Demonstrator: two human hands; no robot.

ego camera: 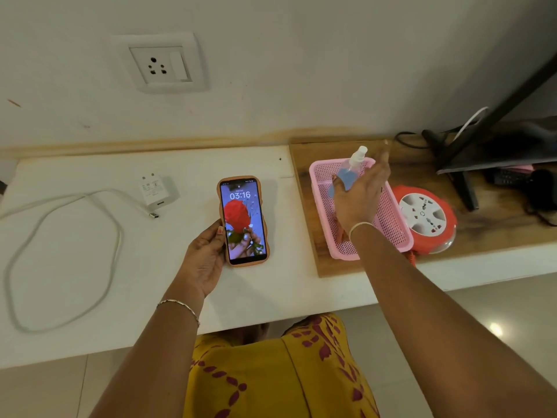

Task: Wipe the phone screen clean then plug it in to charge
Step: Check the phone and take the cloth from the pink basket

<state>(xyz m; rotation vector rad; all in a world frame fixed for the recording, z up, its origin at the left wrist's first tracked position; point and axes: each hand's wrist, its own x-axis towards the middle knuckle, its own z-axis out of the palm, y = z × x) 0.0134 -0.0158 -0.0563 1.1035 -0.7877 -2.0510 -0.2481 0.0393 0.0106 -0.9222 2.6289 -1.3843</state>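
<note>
Orange-cased phone [243,220] lies on the white counter [90,267], its left edge gripped by the left hand [205,254]; right hand [358,197] curls round a spray bottle [354,161] over the pink basket [394,218].

White counter [75,164] carries charger [155,190], cable [119,236], wooden board [325,152].

a white wall [301,55] stands behind a white counter [265,291], with pale glossy floor [482,312] tiles below.

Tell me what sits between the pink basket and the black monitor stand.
A red extension reel with a white socket face lies there on the wooden board, close beside the basket. The head view shows it.
</note>
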